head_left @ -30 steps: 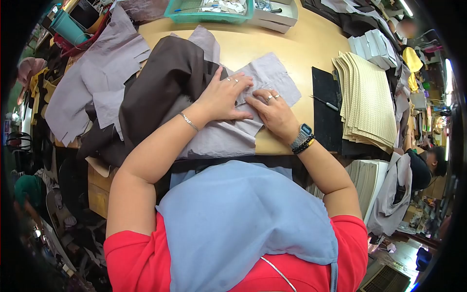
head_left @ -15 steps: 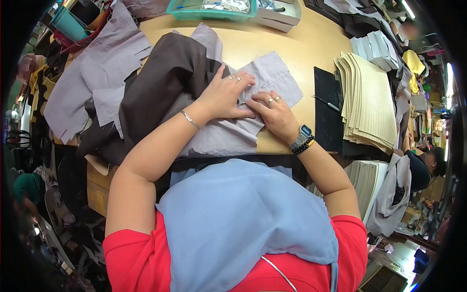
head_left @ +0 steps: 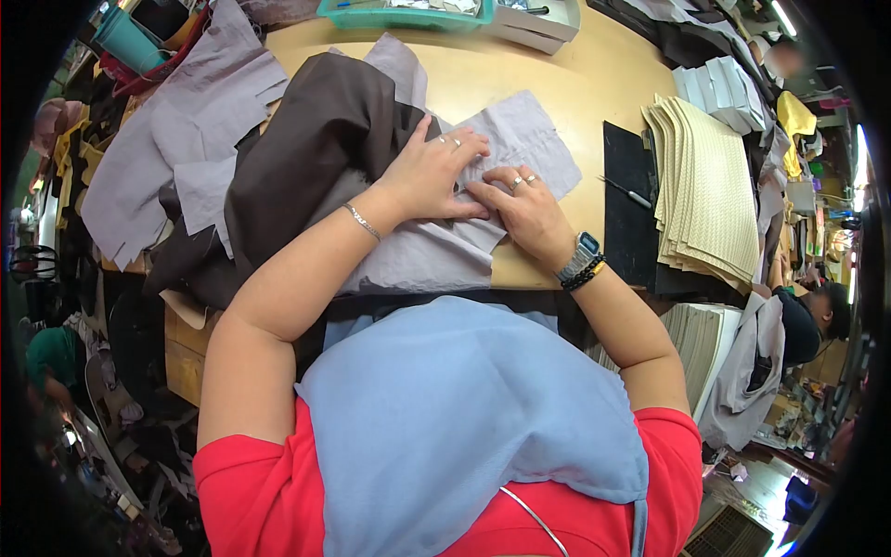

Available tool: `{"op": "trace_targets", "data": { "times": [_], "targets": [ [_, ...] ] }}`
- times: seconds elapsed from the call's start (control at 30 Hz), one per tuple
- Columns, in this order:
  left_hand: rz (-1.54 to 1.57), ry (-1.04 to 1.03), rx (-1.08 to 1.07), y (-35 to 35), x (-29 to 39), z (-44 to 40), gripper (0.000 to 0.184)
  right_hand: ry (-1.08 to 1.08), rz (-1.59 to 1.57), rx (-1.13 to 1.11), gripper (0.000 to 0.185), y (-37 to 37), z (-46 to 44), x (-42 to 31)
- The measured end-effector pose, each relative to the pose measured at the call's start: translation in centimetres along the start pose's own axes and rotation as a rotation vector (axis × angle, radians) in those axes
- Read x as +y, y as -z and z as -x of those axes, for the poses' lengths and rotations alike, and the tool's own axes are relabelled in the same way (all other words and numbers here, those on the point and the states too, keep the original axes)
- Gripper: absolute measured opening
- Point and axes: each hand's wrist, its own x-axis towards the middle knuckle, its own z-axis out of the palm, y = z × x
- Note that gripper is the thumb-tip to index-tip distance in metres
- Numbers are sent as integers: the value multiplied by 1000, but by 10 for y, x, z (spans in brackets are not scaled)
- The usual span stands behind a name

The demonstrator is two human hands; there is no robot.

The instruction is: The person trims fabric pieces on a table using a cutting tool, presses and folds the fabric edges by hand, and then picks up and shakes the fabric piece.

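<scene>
Light grey-mauve fabric (head_left: 531,141) lies on the table under both hands, with creases near the fingers. My left hand (head_left: 434,172) rests on it with fingers spread, thumb toward the right. Close beside it, my right hand (head_left: 524,206) has its thumb and index finger pressed together on the cloth; whatever is between the fingertips is too small to make out. Dark brown fabric (head_left: 311,139) is heaped to the left, partly beneath my left wrist. More light grey fabric (head_left: 200,130) hangs over the table's left side.
A black board (head_left: 626,204) with a thin pointed tool (head_left: 637,198) lies right of my hands. Beside it are stacked cream textured sheets (head_left: 703,186) and white bundles (head_left: 721,93). A teal tray (head_left: 408,17) and white box (head_left: 538,26) stand at the back. A person (head_left: 806,320) is far right.
The view has shifted slightly, so the table items sit a little higher. My right hand's fingers have bent slightly more; both hands remain at the same place on the cloth.
</scene>
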Motion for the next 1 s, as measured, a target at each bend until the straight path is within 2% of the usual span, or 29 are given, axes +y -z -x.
{"op": "trace_targets", "data": {
  "times": [0.4,0.7,0.87,0.97,1.0],
  "targets": [
    [28,17,-32,1,0,0,73,-27,-41,64,34,-5,3,-2],
    [38,33,-41,2,1,0,74,-36,9,-49,31,6,-7,-8],
    [27,19,-17,3,2,0,72,-26,14,13,30,0,-5,-6],
    [182,5,48,5,-2,1,54,-88,-99,143,26,-11,5,0],
    [253,28,4,8,-6,-1,46,-121,-155,194,25,-11,5,0]
  ]
}}
